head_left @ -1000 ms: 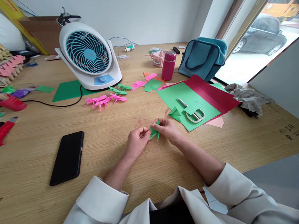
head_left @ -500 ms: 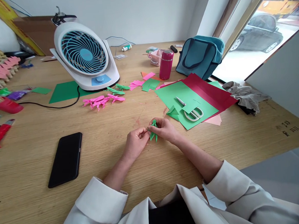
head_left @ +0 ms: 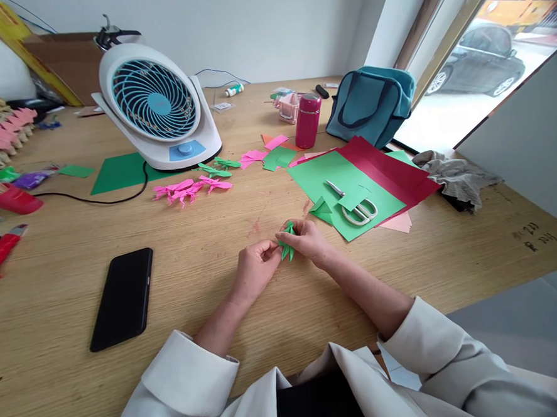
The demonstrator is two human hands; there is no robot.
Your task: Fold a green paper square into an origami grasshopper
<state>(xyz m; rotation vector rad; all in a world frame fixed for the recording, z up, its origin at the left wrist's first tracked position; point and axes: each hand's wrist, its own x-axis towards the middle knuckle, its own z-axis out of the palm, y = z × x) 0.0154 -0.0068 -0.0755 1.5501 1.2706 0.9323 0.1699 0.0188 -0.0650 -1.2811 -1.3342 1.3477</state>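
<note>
A small green origami figure [head_left: 288,249] with pointed legs is held between my two hands, above the wooden table. The fingers of my right hand [head_left: 305,239] pinch its upper part, covering some of it. My left hand [head_left: 259,261] is closed at its left edge, thumb and forefinger pressed together on the paper. To the right, a folded green paper piece [head_left: 322,211] lies near scissors [head_left: 361,213] with white handles, which rest on green sheets [head_left: 314,172] under a small paper scrap. Finished-looking pink origami figures [head_left: 187,190] and green ones [head_left: 217,168] lie beyond my hands.
A black phone [head_left: 122,300] lies left of my arms. Behind stand a white fan [head_left: 162,154], a magenta flask [head_left: 308,122] and a teal bag [head_left: 367,112]. Red sheets [head_left: 394,170] and a grey cloth [head_left: 460,172] are at right. A red box cutter [head_left: 1,254] lies far left.
The green origami figure has turned slightly in my fingers, its legs shifting a little. Both hands stay in nearly the same place, still gripping it.
</note>
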